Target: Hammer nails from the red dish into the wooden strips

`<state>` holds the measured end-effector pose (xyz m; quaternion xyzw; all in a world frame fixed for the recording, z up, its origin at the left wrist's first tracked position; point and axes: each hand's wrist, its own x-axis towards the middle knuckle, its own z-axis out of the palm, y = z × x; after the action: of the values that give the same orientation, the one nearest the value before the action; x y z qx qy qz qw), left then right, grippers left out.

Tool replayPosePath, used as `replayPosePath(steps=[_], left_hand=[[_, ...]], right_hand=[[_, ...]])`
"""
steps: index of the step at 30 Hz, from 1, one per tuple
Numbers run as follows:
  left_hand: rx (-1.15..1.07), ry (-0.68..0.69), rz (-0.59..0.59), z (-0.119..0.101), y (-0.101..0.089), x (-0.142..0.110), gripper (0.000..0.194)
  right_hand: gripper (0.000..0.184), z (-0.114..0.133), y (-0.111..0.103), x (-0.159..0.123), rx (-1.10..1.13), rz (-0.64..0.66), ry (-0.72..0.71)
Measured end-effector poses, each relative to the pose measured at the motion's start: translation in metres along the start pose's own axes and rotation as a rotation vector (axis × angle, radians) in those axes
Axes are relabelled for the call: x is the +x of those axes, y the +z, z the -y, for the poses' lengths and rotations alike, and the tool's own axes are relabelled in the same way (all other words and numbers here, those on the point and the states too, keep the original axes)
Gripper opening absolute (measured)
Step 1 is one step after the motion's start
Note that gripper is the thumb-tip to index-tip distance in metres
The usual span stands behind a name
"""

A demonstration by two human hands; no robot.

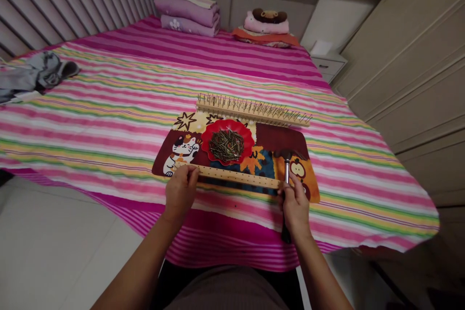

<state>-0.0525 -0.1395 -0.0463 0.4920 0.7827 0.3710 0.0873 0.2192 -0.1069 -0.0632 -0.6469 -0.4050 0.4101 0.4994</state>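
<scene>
A long wooden strip [236, 177] with rows of small dark holes or marks lies across the front of the patterned mat [281, 135]. My left hand [180, 191] pinches its left end. At the other end, my right hand [296, 203] has its fingers closed on the strip. A hammer [286, 170] with a metal shaft and black handle passes beside and partly behind my right hand; whether my fingers also touch it I cannot tell. Behind the strip stands a red scalloped bowl [206, 138] filled with nails [227, 145].
Beyond the bowl lies a second wooden strip [250, 112] with many nails standing up from it. The mat rests on a bed with a striped sheet [119, 101]. Grey clothing [43, 72] lies at the left, and folded purple bedding [191, 12] at the back.
</scene>
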Motion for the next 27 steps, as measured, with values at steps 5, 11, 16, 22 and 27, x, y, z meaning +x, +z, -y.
replayPosePath(steps=[5,11,16,22,27], left_hand=[[0.035,0.026,0.003,0.001,0.005,-0.002,0.016],[0.074,0.196,-0.115,0.006,0.018,-0.005,0.020],[0.068,0.334,-0.198,0.020,0.034,-0.010,0.022],[0.003,0.301,-0.264,0.027,0.044,-0.012,0.023],[-0.041,0.280,-0.256,0.027,0.046,-0.011,0.022]], right_hand=[[0.055,-0.004,-0.002,0.002,-0.024,0.001,-0.040],[0.057,-0.006,-0.002,0.003,-0.029,-0.005,-0.046],[0.056,-0.004,-0.002,0.003,-0.017,0.012,-0.023],[0.057,-0.003,-0.001,-0.002,-0.031,-0.014,-0.055],[0.064,0.025,0.007,-0.034,0.037,0.134,-0.007]])
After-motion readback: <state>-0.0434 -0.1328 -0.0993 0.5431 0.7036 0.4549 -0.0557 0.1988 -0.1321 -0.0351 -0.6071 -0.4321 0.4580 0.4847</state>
